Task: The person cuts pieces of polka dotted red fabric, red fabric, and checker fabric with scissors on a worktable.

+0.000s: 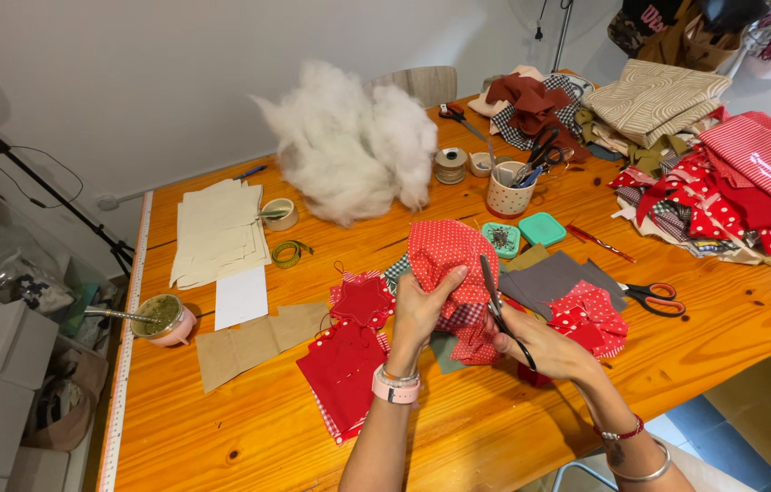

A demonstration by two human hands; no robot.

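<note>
At centre of the wooden tabletop (495,428), just below mid-frame, both hands are meeting over one workpiece. The left hand (419,310) is pinching the lower edge of a red polka-dot fabric piece (444,251), holding it up off the tabletop w/ thumb & fingers clenched on the cloth. The right hand (545,351) is gripping dark-handled scissors (495,296), fingers thru the loops; blades are pointing toward 12 o'clock, slightly tilted to 11, tip lying against the fabric's right edge.

Key relation: the fabric is sitting at approx. 12 o'clock from the left hand and at 10–11 o'clock from the right hand. The scissors' long axis is running near-vertical in frame, roughly parallel to the fabric's right margin. The left hand is the nearer one, already touching the cloth; the right hand is reaching it only via the blades. Whether the blades are parted or closed cannot be told.

Surroundings: a red star-shaped cloth piece (362,301) is lying at 9 o'clock from the hands, grey fabric (549,278) at 2 o'clock, orange-handled scissors (654,296) at 3 o'clock, and a heap of white stuffing (349,146) at 11 o'clock, well apart.
</note>
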